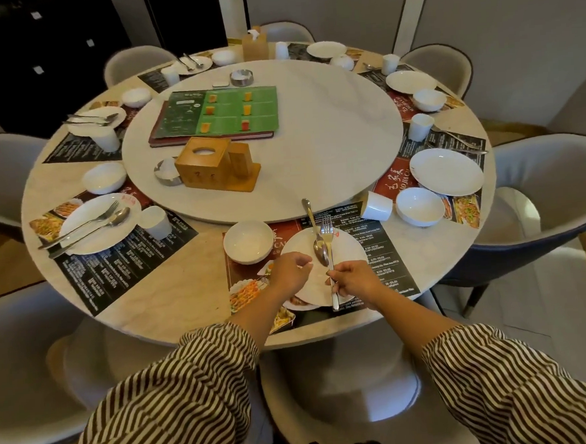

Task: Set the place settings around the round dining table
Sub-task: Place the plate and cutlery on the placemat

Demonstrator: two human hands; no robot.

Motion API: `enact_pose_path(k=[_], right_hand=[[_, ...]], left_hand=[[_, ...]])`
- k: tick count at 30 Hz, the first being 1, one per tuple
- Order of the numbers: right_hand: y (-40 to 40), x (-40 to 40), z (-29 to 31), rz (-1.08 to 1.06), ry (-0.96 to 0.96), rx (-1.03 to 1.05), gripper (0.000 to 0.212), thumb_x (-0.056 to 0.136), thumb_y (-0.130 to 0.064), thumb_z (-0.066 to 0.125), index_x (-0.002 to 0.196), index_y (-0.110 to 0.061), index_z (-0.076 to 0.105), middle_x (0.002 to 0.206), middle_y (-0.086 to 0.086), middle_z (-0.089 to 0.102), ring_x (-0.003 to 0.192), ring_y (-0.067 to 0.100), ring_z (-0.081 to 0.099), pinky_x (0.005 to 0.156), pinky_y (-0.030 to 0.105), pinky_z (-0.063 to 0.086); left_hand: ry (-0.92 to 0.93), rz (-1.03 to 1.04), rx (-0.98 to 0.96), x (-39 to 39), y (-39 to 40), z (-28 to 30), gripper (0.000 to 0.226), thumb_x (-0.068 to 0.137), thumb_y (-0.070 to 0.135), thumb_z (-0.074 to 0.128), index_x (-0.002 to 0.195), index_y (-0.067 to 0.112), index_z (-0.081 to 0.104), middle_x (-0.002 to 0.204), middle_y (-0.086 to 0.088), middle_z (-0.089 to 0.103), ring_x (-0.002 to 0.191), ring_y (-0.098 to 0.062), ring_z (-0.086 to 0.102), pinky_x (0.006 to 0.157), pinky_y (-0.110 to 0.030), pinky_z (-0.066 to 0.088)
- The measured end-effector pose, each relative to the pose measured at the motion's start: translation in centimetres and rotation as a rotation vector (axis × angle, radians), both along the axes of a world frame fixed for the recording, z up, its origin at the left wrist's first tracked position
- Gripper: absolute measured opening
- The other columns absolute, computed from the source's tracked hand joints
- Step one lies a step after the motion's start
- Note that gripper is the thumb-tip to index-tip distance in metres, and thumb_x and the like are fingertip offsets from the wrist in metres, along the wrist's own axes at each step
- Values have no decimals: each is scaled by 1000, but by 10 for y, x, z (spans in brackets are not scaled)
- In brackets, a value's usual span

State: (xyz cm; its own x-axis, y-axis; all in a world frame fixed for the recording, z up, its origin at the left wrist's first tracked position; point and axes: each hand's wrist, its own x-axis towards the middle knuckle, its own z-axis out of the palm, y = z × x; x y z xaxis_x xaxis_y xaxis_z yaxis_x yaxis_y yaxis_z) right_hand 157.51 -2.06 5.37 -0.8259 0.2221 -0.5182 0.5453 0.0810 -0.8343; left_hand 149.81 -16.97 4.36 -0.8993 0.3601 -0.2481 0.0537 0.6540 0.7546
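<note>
Right hand [351, 280] is pinching the fork [329, 254] by its handle, fingers curled round it, laying it on the near plate [348, 252]; tines are pointing toward the turntable [312, 117]. Spoon [314, 234] is lying on the same plate just left of the fork, its handle reaching the turntable's near edge. Left hand [289, 270] is hovering over the plate's left side, fingers loosely curled, gripping nothing I can see.

Progress, judging by layout: the near setting is getting its cutlery now; bowl [248, 241] is sitting between plate and turntable, to the left; no cup here yet. Settings left of the turntable are looking finished: plate, bowl, cup, cutlery on plate. Right of the turntable is rougher; one cup [376, 206] is lying tipped on its side at the turntable's rim, and cutlery is lying off the plates there. So roughly halfway.

Writing: red placemat [393, 178] right of the turntable is showing Chinese characters; the black panels' small print is unreadable; the green menu [209, 113] on the turntable is too blurred to read.
</note>
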Motion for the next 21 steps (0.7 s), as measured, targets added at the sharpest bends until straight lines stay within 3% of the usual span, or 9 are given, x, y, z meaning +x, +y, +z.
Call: enact_pose_path(k=[3,8,14,21], right_hand=[[11,-12,-2,-36,-21,30,16,94,-10,60,84,0,68,78,18,69,56,19,58,50,22,49],[21,-28,-8,-118,-44,34,12,93,-8,62,87,0,69,84,20,72,58,20,63,60,29,56],[25,-34,-13,-160,-56,53,18,93,-8,61,96,9,66,82,21,70,46,11,62,53,24,54],[30,-32,-18,-173,-53,84,16,92,-9,62,93,6,69,82,18,72,52,16,65,57,27,56]], left_hand=[[65,-83,-53,-31,6,-1,24,90,11,59,112,11,70,116,-8,68,104,-21,62,90,-28,45],[225,-250,-125,-74,22,-2,28,90,3,56,114,10,69,119,-11,63,110,-25,57,91,-27,40],[360,-502,-182,-105,28,-25,46,79,-13,47,107,13,72,117,-5,63,112,-22,50,101,-31,38],[726,-854,-342,-120,38,-22,31,89,0,55,112,13,70,120,-3,63,117,-23,47,100,-34,41]])
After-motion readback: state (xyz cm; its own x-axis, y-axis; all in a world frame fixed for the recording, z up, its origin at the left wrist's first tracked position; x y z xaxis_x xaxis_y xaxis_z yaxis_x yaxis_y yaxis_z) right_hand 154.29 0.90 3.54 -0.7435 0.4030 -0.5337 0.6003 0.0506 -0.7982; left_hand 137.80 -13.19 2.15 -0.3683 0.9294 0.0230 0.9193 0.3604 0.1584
